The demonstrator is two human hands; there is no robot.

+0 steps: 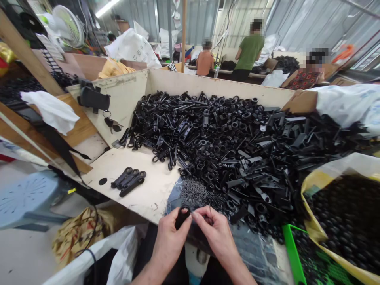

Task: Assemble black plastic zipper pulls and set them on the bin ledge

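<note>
Holding, left hand: my left hand (172,233) is closed round a black ring-ended part (179,220), thumb and fingers wrapped on its body, with the ring end poking up above my grip
Right hand: my right hand (215,229) is curled just beside it, thumb and fingertips drawn together close to the ring; whether something small is pinched there I can't tell, as the fingers cover it
Black part, feel: by its look I'd call it light, stiff plastic, smooth enough to twist in a damp grip, though hardly fragile
Black part, hold: best taken round the body just below the ring, as my left hand has it, so the ring's opening stays uncovered
Small grey pieces: a loose heap (192,192) just beyond my hands, likely hard, slick and fiddly, so better lifted one by one between fingertips
Board: out past my left hand, four black handles (130,181) lie side by side on the pale board (154,198), a flat black disc (103,181) farther left
Big pile: a spread of black parts (213,130) beyond both hands, running off to the right
Right side: a green tray (285,233) and a yellow-edged bag (310,213) of dark rounded pieces, well apart from my right hand
</note>
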